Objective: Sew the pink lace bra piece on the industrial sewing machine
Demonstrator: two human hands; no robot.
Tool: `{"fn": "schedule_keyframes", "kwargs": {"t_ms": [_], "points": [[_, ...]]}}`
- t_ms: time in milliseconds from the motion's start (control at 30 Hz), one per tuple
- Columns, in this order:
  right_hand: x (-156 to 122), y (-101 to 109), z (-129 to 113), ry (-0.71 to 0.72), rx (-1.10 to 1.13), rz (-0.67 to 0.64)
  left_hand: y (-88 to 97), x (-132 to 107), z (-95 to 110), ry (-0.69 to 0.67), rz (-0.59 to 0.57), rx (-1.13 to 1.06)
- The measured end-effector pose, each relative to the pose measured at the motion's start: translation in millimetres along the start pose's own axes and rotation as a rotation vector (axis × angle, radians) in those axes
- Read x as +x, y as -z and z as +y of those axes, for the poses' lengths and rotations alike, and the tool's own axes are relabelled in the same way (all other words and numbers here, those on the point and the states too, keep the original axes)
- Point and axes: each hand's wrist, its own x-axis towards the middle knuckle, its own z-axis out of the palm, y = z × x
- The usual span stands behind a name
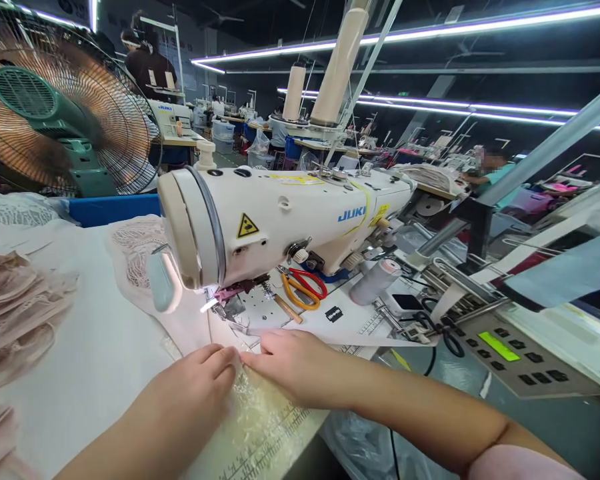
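Observation:
A white sewing machine [260, 220] stands in front of me, its needle area lit. Pale pink fabric with a lace part [140, 257] runs along the left of the machine head and in under the presser foot [220, 310]. My left hand [195, 393] is closed in a pinch on the fabric's near edge, just in front of the foot. Close beside it, my right hand [297, 367] has curled fingers, with thumb and index finger at the same edge; the fingertips are partly hidden. A pale band [365, 339] stretches from the right toward the needle area, passing behind my right hand.
Orange-handled scissors [300, 293], red-handled scissors [313, 280], a razor blade [333, 313] and a thread cone [375, 281] lie right of the needle. Stacked pink lace pieces [20, 313] lie left. A fan [65, 100] stands behind; a control panel [510, 353] is at right.

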Motion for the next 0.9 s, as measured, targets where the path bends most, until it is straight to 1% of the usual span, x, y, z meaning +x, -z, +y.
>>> {"fn": "schedule_keyframes", "kwargs": {"t_ms": [133,233,400,467,600,733,800,900], "points": [[9,5,-1,-0.003,-0.019,-0.021,-3.8,-2,-8,0.010,0.013,0.036],[16,9,-3,-0.020,-0.032,-0.056,-2.7,-2,-13,-0.027,0.015,0.081],[27,19,-8,-0.071,-0.037,-0.135,0.2,-2,-19,-0.012,0.022,0.111],[32,24,-11,-0.103,-0.045,-0.194,2.9,-1,-21,0.012,0.015,0.101],[41,31,-16,-0.165,-0.060,-0.287,7.3,1,-25,0.114,-0.037,0.016],[49,28,-18,-0.196,-0.054,-0.278,2.6,1,-31,0.142,0.019,-0.030],[53,25,-20,-0.210,-0.067,-0.266,-2.0,0,-34,0.139,0.023,-0.011],[58,23,-23,-0.234,-0.075,-0.296,-8.2,-1,-39,0.150,0.021,0.028]]}}
